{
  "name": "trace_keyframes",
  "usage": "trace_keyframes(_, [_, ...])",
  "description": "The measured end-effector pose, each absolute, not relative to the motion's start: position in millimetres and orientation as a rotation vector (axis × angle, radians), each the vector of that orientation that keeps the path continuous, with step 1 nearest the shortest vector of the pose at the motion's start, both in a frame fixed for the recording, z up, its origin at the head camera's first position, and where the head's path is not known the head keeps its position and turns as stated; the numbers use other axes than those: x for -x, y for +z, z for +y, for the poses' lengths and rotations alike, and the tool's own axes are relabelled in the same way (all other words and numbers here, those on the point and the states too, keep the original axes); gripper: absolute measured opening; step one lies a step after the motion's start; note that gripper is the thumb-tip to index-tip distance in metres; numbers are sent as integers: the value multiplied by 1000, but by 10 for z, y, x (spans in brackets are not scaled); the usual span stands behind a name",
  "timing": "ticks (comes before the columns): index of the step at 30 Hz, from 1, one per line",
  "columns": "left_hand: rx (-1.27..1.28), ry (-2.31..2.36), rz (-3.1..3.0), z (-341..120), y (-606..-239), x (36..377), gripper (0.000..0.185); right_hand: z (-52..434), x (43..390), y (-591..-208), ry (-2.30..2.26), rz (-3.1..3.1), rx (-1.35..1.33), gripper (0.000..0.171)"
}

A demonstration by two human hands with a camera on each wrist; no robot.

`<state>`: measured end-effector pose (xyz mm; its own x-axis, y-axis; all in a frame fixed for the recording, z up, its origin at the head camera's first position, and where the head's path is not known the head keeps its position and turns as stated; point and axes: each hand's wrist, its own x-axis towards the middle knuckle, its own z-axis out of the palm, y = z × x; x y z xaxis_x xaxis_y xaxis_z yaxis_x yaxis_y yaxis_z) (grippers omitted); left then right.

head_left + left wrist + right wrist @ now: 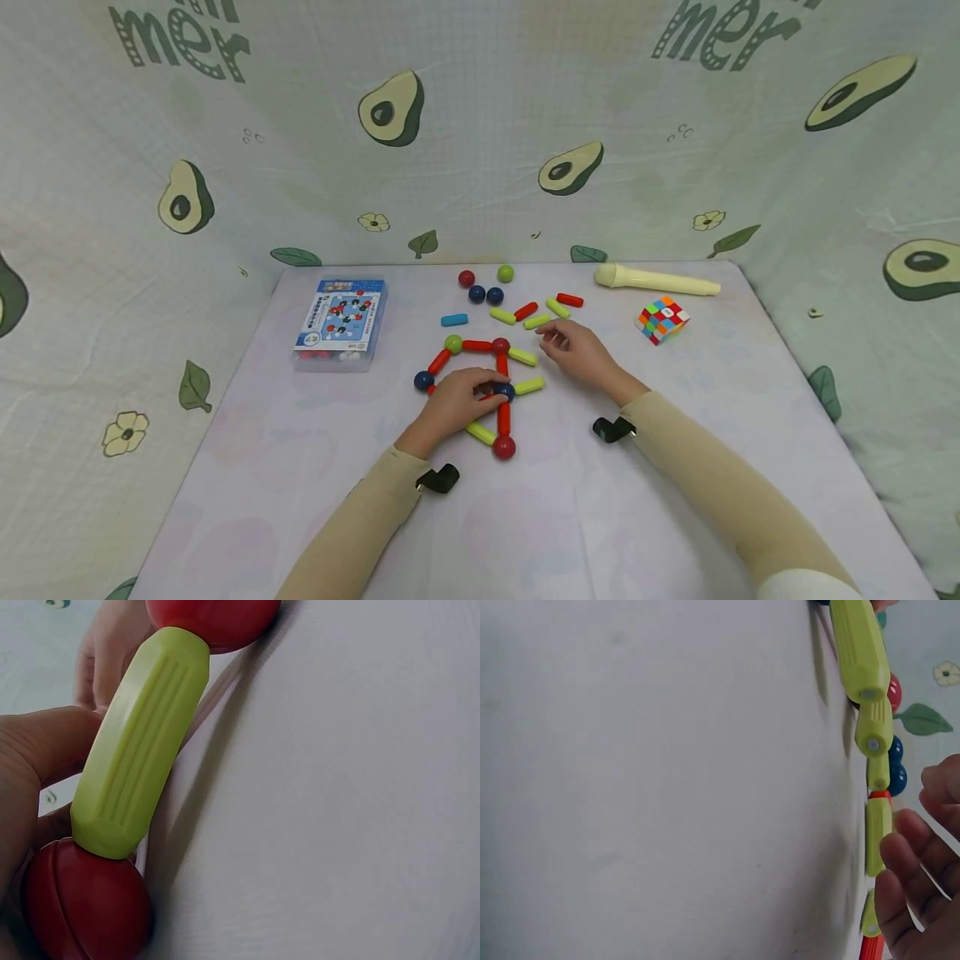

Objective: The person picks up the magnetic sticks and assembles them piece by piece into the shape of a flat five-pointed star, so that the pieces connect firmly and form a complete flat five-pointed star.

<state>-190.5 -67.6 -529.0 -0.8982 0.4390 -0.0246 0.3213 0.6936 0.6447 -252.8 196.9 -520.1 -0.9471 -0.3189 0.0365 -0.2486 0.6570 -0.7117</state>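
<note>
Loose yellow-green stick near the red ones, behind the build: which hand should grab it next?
Right, probably. The right hand hovers open, empty, fingertips just short of the loose yellow-green stick. The left hand is busy, resting on the stick-and-ball figure around its dark blue ball, farther from it.

Counting from the head view: seven round balls show, three red ones (467, 278), three dark blue ones (477, 293) and two green (506, 272). Sticks: six short red plastic rods (570, 300), six yellow-green rods (502, 316), one light blue rod (453, 320). One clear plastic box (340, 325), one multicoloured puzzle cube (662, 320), one cream toy microphone (657, 281).
</note>
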Motion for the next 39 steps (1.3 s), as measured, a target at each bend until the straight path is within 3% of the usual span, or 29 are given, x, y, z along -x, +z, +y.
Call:
trace_keyframes(12, [-642,985,2734,-721,-5331,1926,33,1638,3136,-5084,-907,2922,515,37])
trace_keyframes(27, [-656,962,2751,-715,-5303,1912,34,1302,3510,-5057,-849,2766,456,53])
trace_keyframes(39, [-639,965,2751,-718,-5318,1914,34,1155,3554,-5140,-784,2836,484,41])
